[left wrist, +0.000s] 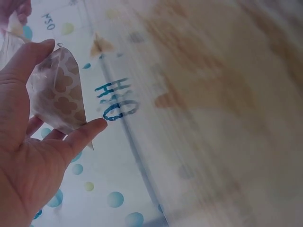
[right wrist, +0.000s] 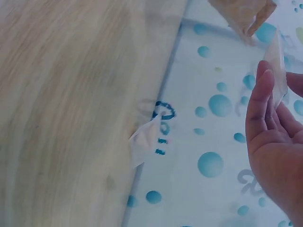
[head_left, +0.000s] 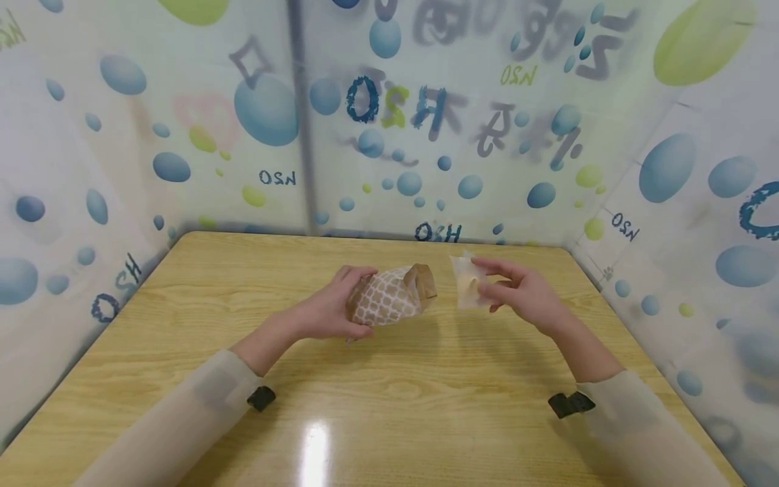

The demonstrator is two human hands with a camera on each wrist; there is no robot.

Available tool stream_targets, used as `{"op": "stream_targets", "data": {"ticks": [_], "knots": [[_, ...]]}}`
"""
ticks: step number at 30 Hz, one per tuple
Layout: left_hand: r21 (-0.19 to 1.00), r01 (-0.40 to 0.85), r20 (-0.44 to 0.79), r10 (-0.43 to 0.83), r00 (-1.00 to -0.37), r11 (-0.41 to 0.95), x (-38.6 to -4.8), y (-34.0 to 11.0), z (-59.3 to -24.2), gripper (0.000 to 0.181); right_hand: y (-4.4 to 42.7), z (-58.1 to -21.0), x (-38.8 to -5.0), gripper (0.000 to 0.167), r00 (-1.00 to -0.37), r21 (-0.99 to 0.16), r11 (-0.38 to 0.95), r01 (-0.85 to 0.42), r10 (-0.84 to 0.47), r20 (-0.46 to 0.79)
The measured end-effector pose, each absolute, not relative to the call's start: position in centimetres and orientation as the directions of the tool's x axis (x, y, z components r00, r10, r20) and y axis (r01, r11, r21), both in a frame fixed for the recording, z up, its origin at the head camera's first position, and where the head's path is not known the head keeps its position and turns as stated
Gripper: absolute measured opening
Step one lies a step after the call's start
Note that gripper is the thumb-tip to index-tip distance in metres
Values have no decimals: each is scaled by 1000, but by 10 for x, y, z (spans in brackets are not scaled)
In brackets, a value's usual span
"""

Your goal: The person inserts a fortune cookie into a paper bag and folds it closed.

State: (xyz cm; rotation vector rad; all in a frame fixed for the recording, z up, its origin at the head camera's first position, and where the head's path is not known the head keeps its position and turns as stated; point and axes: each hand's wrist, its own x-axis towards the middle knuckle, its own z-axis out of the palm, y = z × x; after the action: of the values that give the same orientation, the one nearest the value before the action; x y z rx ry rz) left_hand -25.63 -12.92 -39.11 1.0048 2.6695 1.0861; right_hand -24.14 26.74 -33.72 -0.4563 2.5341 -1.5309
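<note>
My left hand (head_left: 331, 304) grips a brown paper bag (head_left: 386, 296) with a white lattice pattern, fingers over its back and thumb at the front. The bag lies tilted on its side above the table, its crumpled mouth pointing right. In the left wrist view the bag (left wrist: 59, 90) sits between thumb and fingers. To the right of the mouth, my right hand (head_left: 526, 294) pinches a small translucent packet (head_left: 468, 281) with something pale yellow inside. The right wrist view shows this packet (right wrist: 278, 71) edge-on between thumb and fingers, apart from the bag.
A wood-grain table (head_left: 395, 392) with a glossy surface lies under both hands. Pale curtain-like walls (head_left: 341, 176) printed with blue and green drops enclose its back and sides. Black straps (head_left: 571, 404) show at both sleeve cuffs.
</note>
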Motion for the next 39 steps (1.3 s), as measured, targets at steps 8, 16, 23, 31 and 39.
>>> {"op": "stream_targets", "data": {"ticks": [8, 16, 23, 31, 39], "knots": [[651, 538, 152, 603, -783, 535, -256, -129, -391, 109, 248, -323, -237, 51, -902, -864, 439, -245, -430, 38], [664, 522, 117, 615, -779, 535, -253, -126, -391, 109, 232, -322, -239, 43, -886, -814, 502, -291, -462, 32], [654, 547, 122, 641, -758, 522, -253, -123, -391, 107, 225, -322, -242, 43, -888, -755, 573, -317, -459, 24], [643, 556, 120, 648, -752, 527, -252, -122, -389, 107, 222, -323, -245, 43, -882, -712, 601, -363, -468, 55], [659, 527, 100, 632, -769, 537, -251, -119, -388, 109, 205, -324, -242, 44, -876, -669, 625, -402, -474, 84]]}}
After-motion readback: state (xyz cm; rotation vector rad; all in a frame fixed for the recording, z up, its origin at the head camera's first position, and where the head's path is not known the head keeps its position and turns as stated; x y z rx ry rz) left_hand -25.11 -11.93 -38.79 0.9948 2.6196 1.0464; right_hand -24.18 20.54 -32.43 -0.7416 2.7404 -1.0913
